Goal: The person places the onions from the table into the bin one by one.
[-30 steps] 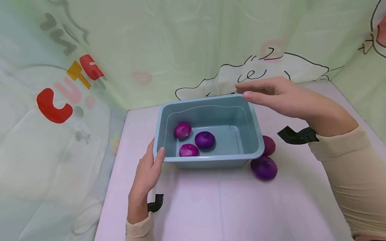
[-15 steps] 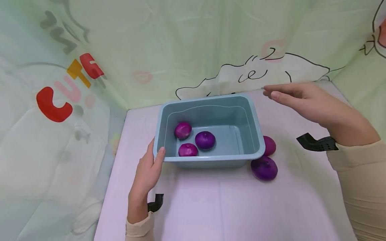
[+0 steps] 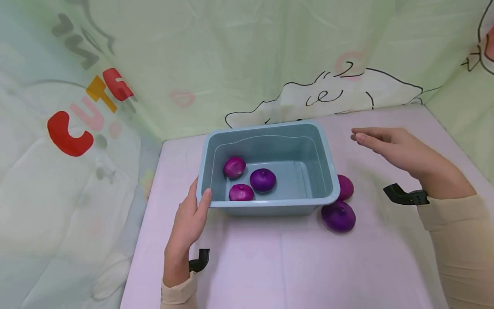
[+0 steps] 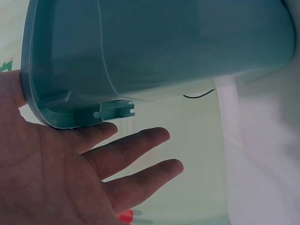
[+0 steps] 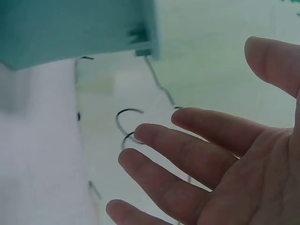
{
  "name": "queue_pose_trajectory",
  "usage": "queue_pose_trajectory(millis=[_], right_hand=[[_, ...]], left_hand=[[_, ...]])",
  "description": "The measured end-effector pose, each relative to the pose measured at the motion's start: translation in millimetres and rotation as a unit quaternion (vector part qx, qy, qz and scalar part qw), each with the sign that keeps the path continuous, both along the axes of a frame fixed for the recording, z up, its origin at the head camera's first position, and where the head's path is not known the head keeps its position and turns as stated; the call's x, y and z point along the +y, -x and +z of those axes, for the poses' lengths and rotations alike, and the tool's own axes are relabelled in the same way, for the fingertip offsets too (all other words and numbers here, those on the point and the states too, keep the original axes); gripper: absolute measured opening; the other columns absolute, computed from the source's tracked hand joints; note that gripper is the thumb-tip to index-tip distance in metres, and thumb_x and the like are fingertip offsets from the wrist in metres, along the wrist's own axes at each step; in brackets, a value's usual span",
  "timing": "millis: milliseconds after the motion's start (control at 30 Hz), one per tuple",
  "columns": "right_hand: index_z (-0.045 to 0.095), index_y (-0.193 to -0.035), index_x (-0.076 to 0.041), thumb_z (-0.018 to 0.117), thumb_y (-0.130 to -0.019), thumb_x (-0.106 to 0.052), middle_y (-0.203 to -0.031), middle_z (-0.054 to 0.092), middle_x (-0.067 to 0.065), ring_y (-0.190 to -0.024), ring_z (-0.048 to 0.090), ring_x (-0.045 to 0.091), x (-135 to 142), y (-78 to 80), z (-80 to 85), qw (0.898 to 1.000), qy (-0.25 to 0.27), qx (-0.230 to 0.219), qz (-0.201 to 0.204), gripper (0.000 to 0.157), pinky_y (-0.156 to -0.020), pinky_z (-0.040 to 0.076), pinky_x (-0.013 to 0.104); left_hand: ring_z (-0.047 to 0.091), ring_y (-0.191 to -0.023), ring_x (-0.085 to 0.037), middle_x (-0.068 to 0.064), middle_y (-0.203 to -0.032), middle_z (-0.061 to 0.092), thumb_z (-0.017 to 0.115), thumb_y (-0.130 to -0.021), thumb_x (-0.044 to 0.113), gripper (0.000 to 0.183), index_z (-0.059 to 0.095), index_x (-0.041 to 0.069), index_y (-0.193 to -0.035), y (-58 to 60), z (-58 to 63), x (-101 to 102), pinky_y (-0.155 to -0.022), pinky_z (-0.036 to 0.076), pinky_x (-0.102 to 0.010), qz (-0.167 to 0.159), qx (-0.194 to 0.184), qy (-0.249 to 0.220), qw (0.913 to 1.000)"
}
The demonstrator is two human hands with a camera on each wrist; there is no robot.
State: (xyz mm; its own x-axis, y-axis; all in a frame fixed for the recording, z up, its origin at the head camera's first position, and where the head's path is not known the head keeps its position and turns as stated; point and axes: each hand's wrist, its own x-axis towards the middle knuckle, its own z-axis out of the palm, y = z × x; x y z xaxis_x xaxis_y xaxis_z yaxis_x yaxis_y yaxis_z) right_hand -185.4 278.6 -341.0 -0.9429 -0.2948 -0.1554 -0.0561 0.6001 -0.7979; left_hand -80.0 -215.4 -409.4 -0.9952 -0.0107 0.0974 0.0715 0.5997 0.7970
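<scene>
A blue-grey plastic bin (image 3: 270, 212) stands on the table, with three red onions inside: one at the left back (image 3: 234, 167), a darker one (image 3: 263, 180) near the middle and one at the front (image 3: 241, 192), partly hidden by the rim. My left hand (image 3: 188, 221) holds the bin's left front corner, thumb on the rim; in the left wrist view the other fingers (image 4: 136, 150) stretch out below the rim. Right of the bin lie two more onions, a dark one (image 3: 338, 216) and one (image 3: 345, 187) partly covered by the rim. My right hand (image 3: 401, 148) hovers beyond them, fingers extended, holding nothing.
A white cloth covers the table (image 3: 247, 266). Printed curtain-like sheets (image 3: 231, 64) close off the back and both sides, close behind the bin. A black strap piece (image 3: 405, 195) sticks out from the right wrist, another (image 3: 200, 260) from the left.
My right hand has moved away from the bin's right back corner, to the right and then toward me. The left hand and the bin have stayed put; the front onion shifted slightly.
</scene>
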Motion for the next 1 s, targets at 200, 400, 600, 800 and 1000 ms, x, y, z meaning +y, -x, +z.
queue_pose_trajectory(millis=[200, 400, 600, 800, 1000], right_hand=[[0.036, -0.161, -0.005, 0.043, -0.111, -0.048, -0.154, 0.048, 0.020, -0.133, 0.048, 0.012, 9, -0.9, -28.2, 1.000, -0.012, -0.001, 0.002, 0.067, -0.087, 0.036, 0.005], [0.033, -0.162, -0.004, 0.043, -0.111, -0.050, -0.155, 0.047, 0.021, -0.142, 0.043, 0.034, 12, -3.9, -50.7, 1.000, 0.002, -0.022, 0.003, 0.070, -0.107, 0.041, 0.027], [0.029, -0.163, -0.003, 0.046, -0.109, -0.052, -0.159, 0.036, 0.028, -0.148, 0.023, 0.053, 9, -8.5, -71.1, 0.999, 0.009, -0.046, 0.006, 0.075, -0.108, 0.022, 0.075], [0.028, -0.162, 0.002, 0.046, -0.109, -0.053, -0.160, 0.030, 0.032, -0.146, 0.022, 0.057, 0, -12.7, -88.8, 0.999, -0.010, -0.050, 0.017, 0.078, -0.106, 0.026, 0.077], [0.029, -0.160, 0.006, 0.051, -0.108, -0.051, -0.155, 0.039, 0.034, -0.141, 0.034, 0.056, -9, -18.5, -100.5, 0.999, -0.028, -0.036, 0.028, 0.080, -0.104, 0.035, 0.073]], left_hand=[[0.053, -0.136, -0.029, 0.003, -0.157, 0.046, 0.044, -0.106, 0.061, 0.067, 0.024, 0.037, -0.165, 0.3, -1.0, 1, -0.098, 0.048, -0.064, 0.002, 0.001, 0.008, 1.0000], [0.052, -0.136, -0.031, 0.003, -0.159, 0.044, 0.044, -0.106, 0.061, 0.068, 0.023, 0.036, -0.165, 0.3, -0.3, 2, -0.096, 0.048, -0.064, 0.005, 0.001, 0.012, 0.9999], [0.051, -0.137, -0.030, 0.003, -0.159, 0.043, 0.044, -0.106, 0.060, 0.068, 0.023, 0.035, -0.165, -0.1, -0.6, 1, -0.097, 0.048, -0.063, 0.004, -0.002, 0.008, 1.0000], [0.051, -0.137, -0.030, 0.003, -0.159, 0.044, 0.044, -0.106, 0.060, 0.068, 0.023, 0.035, -0.166, 0.1, -0.7, 2, -0.097, 0.048, -0.064, 0.005, -0.001, 0.008, 1.0000], [0.052, -0.136, -0.031, 0.002, -0.158, 0.045, 0.045, -0.106, 0.060, 0.068, 0.023, 0.035, -0.165, 0.0, 0.1, 2, -0.096, 0.048, -0.064, 0.006, -0.002, 0.008, 1.0000]])
